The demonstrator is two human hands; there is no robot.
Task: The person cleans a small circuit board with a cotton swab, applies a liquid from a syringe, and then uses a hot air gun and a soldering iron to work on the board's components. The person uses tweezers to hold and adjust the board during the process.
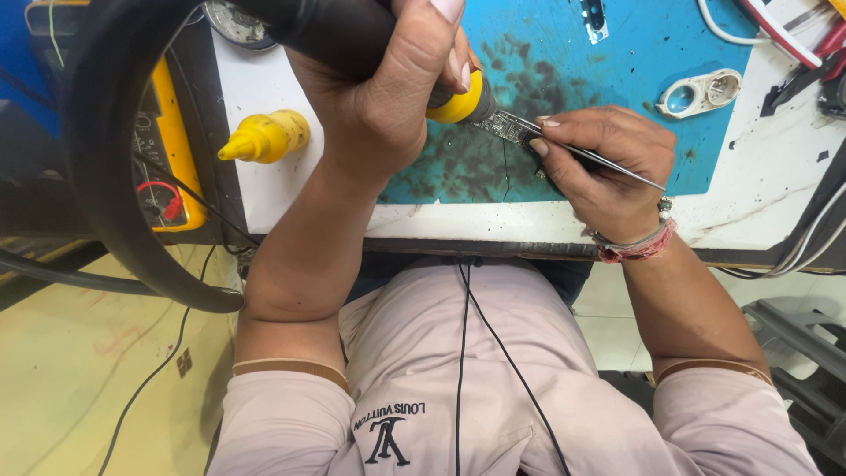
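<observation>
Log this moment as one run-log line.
left hand: grips hot-air wand | right hand: tweezers on circuit board | blue mat

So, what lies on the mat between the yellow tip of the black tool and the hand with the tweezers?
In the head view, a small circuit board lies there on the blue mat.

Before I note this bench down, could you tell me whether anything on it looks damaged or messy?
Yes: the blue mat is heavily stained with dark blotches around the small circuit board, under the left hand and right hand. Nothing looks spilled or tipped.
</observation>
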